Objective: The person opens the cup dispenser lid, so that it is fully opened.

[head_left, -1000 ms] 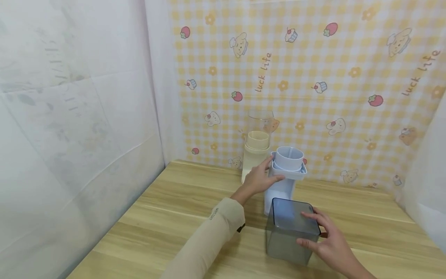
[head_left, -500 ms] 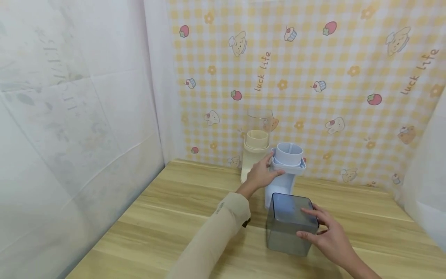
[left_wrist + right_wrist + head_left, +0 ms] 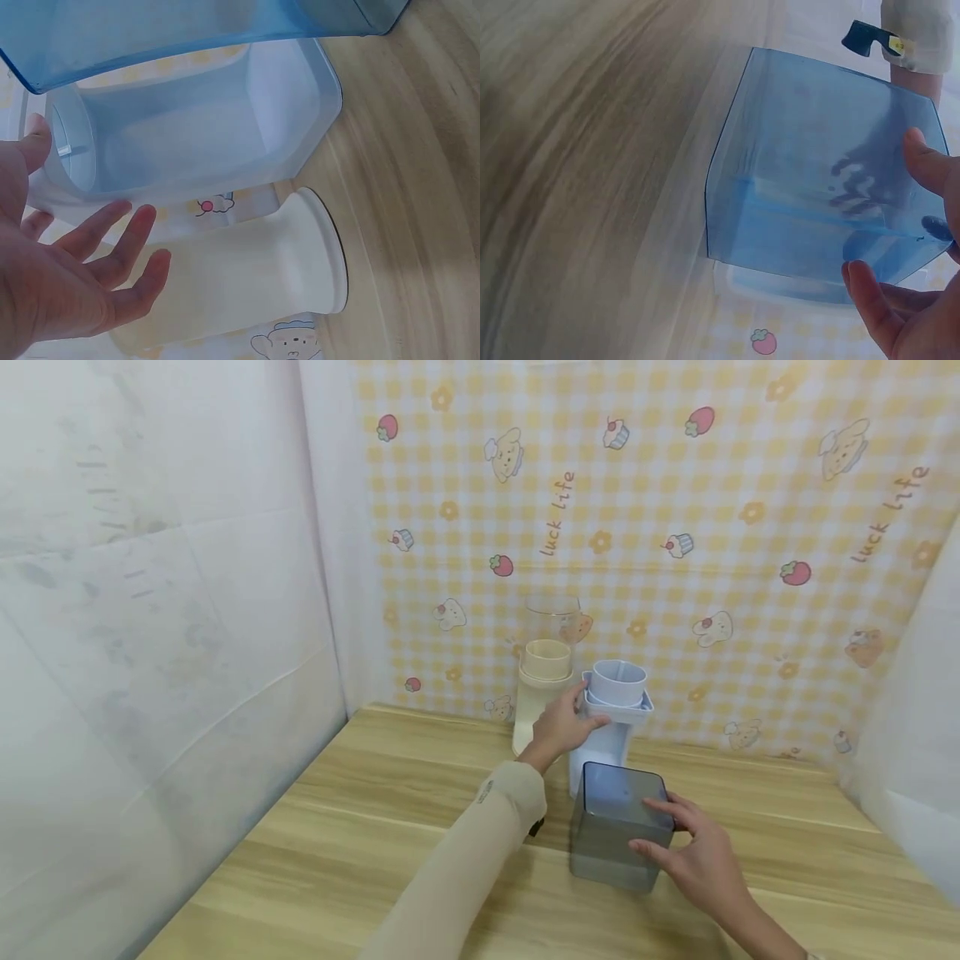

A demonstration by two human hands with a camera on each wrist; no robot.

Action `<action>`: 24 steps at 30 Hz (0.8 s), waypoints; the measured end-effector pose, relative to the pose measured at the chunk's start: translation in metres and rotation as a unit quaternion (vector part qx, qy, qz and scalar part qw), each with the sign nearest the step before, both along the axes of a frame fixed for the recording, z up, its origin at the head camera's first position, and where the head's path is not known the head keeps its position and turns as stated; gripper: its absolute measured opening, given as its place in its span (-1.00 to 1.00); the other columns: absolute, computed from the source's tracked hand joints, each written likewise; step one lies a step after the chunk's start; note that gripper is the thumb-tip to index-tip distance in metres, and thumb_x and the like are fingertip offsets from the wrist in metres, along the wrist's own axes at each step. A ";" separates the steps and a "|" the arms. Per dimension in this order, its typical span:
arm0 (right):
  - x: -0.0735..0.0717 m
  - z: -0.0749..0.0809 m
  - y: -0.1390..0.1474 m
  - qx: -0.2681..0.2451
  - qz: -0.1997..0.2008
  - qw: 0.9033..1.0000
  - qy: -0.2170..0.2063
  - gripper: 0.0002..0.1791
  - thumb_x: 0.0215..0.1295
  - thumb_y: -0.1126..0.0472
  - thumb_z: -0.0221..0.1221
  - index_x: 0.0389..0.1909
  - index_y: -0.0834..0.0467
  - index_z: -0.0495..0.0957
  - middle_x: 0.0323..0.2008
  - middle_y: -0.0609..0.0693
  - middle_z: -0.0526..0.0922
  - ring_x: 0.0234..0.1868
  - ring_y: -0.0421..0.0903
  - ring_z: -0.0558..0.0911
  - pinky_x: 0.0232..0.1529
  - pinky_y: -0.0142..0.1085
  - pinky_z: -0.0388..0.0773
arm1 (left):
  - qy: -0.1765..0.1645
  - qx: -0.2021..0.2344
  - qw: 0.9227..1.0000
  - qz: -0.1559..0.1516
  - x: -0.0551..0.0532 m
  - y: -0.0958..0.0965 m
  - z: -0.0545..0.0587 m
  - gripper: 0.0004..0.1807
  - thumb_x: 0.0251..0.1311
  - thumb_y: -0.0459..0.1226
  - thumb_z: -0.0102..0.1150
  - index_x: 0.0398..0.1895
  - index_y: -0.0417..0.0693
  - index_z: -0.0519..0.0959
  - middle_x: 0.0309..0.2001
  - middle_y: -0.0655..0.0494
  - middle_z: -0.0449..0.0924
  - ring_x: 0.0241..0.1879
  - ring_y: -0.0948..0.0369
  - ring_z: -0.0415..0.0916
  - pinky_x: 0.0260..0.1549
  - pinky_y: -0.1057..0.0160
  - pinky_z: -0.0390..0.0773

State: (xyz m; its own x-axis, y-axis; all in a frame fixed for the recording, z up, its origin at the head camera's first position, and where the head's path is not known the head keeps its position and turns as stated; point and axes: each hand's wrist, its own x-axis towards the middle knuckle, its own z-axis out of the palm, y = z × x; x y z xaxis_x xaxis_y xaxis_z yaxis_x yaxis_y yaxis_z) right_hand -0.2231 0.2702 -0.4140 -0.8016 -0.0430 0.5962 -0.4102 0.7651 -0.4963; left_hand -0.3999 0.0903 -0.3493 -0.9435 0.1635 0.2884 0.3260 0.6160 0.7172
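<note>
A pale blue stand (image 3: 609, 739) with a round collar on its square top stands upright near the back of the table. My left hand (image 3: 562, 727) grips its upper part from the left, thumb at the front and fingers along the side. In front of it, my right hand (image 3: 701, 860) holds a translucent grey square box (image 3: 618, 831) by its right side, thumb and fingers spread across the corner. The box overlaps the stand's lower part in the head view. In the left wrist view the stand's hollow front (image 3: 187, 120) shows, with the box (image 3: 187, 37) across its near side.
A cream stand (image 3: 546, 664) with a clear cylinder (image 3: 553, 620) on top is just behind and left of the blue one. Checked cloth (image 3: 450, 560) hangs at the table's back edge, and a white curtain (image 3: 187, 610) borders the left. Wood-grain table (image 3: 322, 860) lies underneath.
The box has moved away from me toward the back, with my right hand on it. The blue stand and my left hand have shifted slightly back as well.
</note>
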 end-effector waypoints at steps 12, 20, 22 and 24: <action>-0.021 -0.004 0.008 0.003 -0.004 0.999 0.037 -0.41 -0.22 0.18 0.61 -0.06 0.21 0.68 0.06 0.32 0.62 -0.25 0.03 0.63 -0.36 -0.31 0.58 | 0.002 -0.044 0.998 0.041 -0.016 0.014 0.005 -0.20 0.15 0.17 0.31 0.47 0.38 0.27 0.33 0.20 0.46 0.16 0.06 0.52 -0.01 -0.04 0.50; -0.025 -0.006 0.013 -0.005 -0.015 0.999 0.027 -0.43 -0.23 0.25 0.60 -0.08 0.23 0.68 0.02 0.35 0.64 -0.31 0.02 0.64 -0.61 -0.39 0.45 | 0.001 -0.040 0.998 0.057 -0.027 0.033 0.003 -0.21 0.11 0.12 0.38 0.44 0.34 0.32 0.29 0.19 0.50 0.14 0.06 0.54 -0.03 -0.04 0.52; -0.027 -0.004 0.014 -0.002 -0.014 1.000 0.021 -0.44 -0.20 0.27 0.59 -0.07 0.23 0.67 -0.01 0.34 0.65 -0.32 0.03 0.65 -0.65 -0.39 0.43 | 0.004 -0.038 0.997 0.060 -0.030 0.033 0.002 -0.21 0.12 0.10 0.38 0.44 0.31 0.32 0.30 0.19 0.49 0.14 0.06 0.53 -0.04 -0.04 0.53; -0.031 -0.002 0.014 0.000 -0.010 1.000 0.016 -0.45 -0.15 0.28 0.57 -0.04 0.23 0.66 -0.06 0.32 0.68 -0.32 0.04 0.66 -0.66 -0.38 0.42 | 0.008 -0.039 0.997 0.071 -0.032 0.032 0.002 -0.21 0.11 0.11 0.39 0.43 0.33 0.33 0.29 0.19 0.50 0.11 0.06 0.55 -0.08 -0.03 0.54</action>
State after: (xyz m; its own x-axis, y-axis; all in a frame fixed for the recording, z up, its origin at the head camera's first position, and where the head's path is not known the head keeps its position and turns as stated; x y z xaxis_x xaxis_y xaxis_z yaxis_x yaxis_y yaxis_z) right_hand -0.2537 0.2842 -0.4160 -0.7825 -0.0274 0.6221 -0.4107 0.7736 -0.4826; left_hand -0.4323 0.1226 -0.3475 -0.9541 0.0505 0.2951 0.2421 0.7100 0.6612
